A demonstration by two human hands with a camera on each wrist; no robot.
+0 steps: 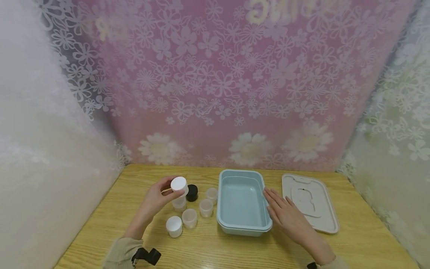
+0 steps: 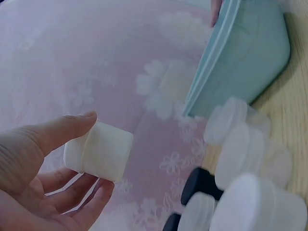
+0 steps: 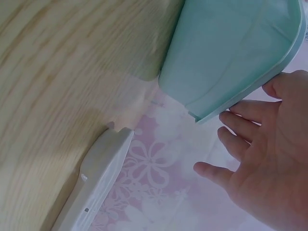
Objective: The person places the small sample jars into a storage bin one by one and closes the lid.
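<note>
My left hand [image 1: 160, 196] grips a small white lidded jar [image 2: 103, 150] between thumb and fingers, held up over the other jars. Below it stands a clear-sided jar [image 1: 179, 204], with a black-lidded jar [image 1: 192, 192] just behind. At the middle of the table sits a light blue plastic tub [image 1: 244, 228], its inside bare. My right hand [image 1: 289, 216] lies along the tub's right rim, fingers extended, fingertips right at the edge; the right wrist view shows the thumb and fingers [image 3: 240, 127] beside that rim.
Left of the tub stand a white-lidded jar [image 1: 174, 226] and several translucent-lidded jars [image 1: 189, 218]. A flat whitish tub lid [image 1: 330, 209] lies on the wooden table [image 1: 215, 256] to the right. Flower-patterned curtains [image 1: 221, 93] enclose the table at the back and sides.
</note>
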